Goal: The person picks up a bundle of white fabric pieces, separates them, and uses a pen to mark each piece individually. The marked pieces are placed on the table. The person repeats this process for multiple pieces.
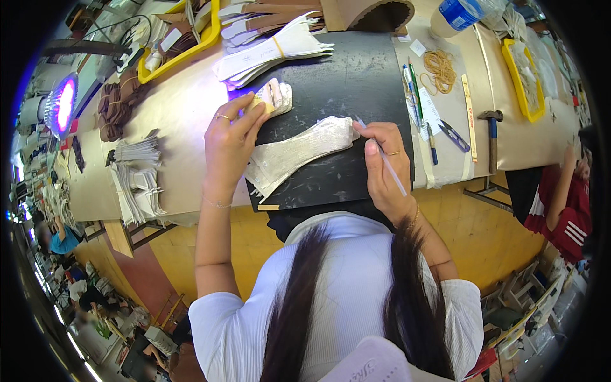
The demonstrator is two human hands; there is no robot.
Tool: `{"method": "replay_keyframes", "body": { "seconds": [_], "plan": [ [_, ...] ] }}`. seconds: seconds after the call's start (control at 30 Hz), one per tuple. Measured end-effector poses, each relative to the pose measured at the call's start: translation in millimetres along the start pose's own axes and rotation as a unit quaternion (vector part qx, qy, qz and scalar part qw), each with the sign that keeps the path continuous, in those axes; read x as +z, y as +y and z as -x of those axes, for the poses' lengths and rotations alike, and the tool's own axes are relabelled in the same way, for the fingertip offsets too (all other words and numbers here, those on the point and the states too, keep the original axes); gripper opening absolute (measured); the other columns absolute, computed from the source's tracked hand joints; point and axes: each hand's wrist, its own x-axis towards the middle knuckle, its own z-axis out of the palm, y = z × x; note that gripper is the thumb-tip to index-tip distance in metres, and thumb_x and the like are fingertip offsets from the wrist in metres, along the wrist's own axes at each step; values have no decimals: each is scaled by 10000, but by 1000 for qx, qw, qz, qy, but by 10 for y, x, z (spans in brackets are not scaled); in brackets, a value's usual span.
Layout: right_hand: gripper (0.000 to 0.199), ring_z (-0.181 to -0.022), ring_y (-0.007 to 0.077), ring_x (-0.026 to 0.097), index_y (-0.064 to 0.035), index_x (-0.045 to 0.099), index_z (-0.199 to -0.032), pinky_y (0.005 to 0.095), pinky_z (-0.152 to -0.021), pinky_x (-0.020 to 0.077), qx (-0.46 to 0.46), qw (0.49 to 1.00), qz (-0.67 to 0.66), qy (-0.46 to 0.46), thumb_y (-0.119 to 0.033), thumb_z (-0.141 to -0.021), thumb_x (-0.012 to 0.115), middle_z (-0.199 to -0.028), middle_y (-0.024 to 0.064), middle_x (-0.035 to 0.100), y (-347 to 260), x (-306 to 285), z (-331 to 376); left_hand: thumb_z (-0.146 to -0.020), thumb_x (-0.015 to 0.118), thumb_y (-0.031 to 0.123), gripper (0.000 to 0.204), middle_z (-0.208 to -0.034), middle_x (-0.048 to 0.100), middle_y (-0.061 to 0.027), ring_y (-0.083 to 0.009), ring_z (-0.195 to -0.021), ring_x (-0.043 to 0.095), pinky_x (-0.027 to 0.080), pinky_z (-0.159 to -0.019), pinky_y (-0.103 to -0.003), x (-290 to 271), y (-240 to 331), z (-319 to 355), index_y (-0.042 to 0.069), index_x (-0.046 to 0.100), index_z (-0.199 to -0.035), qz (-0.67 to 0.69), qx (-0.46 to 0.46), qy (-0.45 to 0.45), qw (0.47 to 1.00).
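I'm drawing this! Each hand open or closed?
Left hand: closed on a small pale yellow piece.
Right hand: closed around a slim, whitish, translucent stick.

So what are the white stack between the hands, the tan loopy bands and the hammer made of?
White stack: maybe cloth or leather; slightly shiny, wrinkly, thin layered edges.
Tan loopy bands: probably rubber; smooth-looking thin loops.
Hammer: head likely metal, dull and brownish; the partly blue handle, can't tell.

At the left of the frame a lamp glows, with a yellow tray toward the upper left. Upper right — tan rubber bands in a loose heap, then a blue-handled hammer — and a red-sleeved co-worker at the right edge.
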Motion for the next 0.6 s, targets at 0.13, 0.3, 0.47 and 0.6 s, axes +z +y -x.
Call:
{"method": "replay_keyframes", "body": {
  "seconds": [0.13,0.3,0.47,0.6],
  "plan": [
    [174,-962,319,619,0,601,-1133,380,-884,488,43,998,-45,3,-119,-1058,497,-1075,172,608,21,-35,6,-804,823,143,203,-1085,717,-135,-300,-948,676,556,-824,-402,-19,387,56,64,783,-987,68,25,-69,995],
    [188,-955,297,617,8,599,-1136,365,-876,495,59,993,-105,23,-126,-1069,485,-1068,166,599,92,29,37,-791,818,144,215,-1101,711,-106,-281,-974,658,535,-852,-397,179,642,127,56,772,-982,73,112,-115,984],
    [172,-961,292,625,8,600,-1128,359,-868,501,67,990,-122,25,-111,-1065,492,-1070,167,603,81,33,32,-806,801,169,210,-1109,710,-99,-279,-988,647,519,-865,-406,239,647,138,52,764,-977,66,116,-118,984],
    [173,-952,292,638,7,602,-1131,355,-867,501,66,990,-124,31,-111,-1066,494,-1062,165,616,84,39,28,-800,811,158,207,-1099,715,-97,-277,-962,651,524,-845,-404,239,661,118,54,766,-973,63,124,-113,984]
  ]
}}
